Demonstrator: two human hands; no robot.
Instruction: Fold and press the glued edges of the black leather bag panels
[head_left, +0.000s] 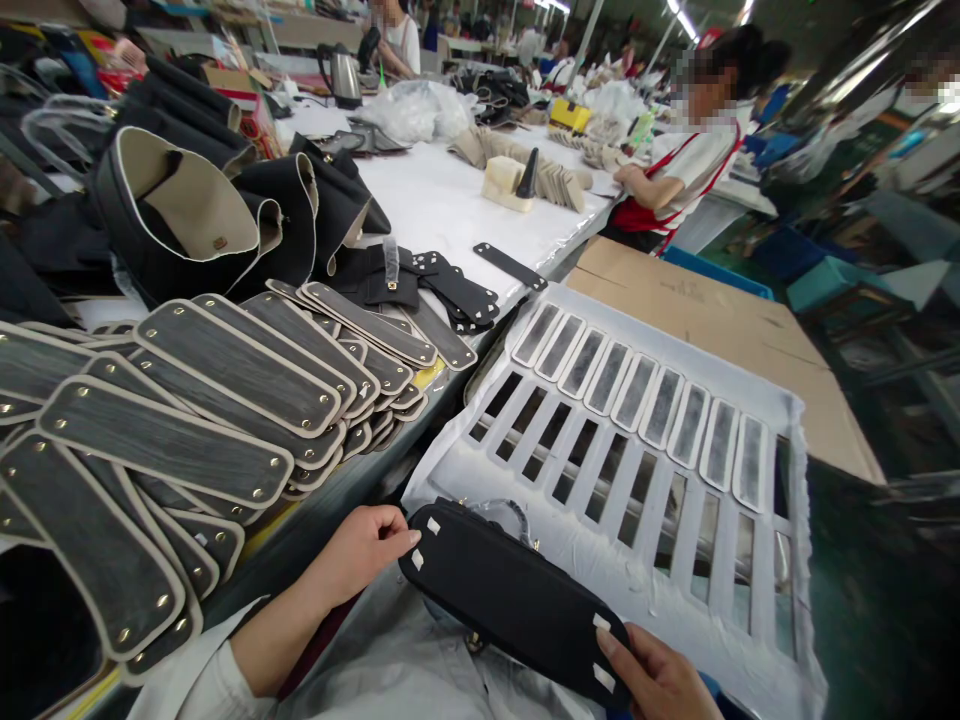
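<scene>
A black handbag (pixel 510 600) rests over my lap, its long flat base facing up. White tabs stick out in pairs near both ends of that base. My left hand (pixel 360 555) is closed on the left end, thumb and fingers at the edge. At the right end, my right hand (pixel 652 670) grips the edge with a finger beside a white tab. Gold fittings and a clear-wrapped strap (pixel 514 515) show past the far edge. To the left lies a heap of dark oblong panels (pixel 165 440) with pale rims and gold studs.
A white slotted rack (pixel 637 540) stands ahead, carrying a row of oblong panels (pixel 634 390). Black oblong pieces (pixel 457 290) and black bag bodies (pixel 187 210) lie on the white table (pixel 427 195). Cardboard (pixel 697 320) is behind the rack; a co-worker (pixel 675 170) stands beyond.
</scene>
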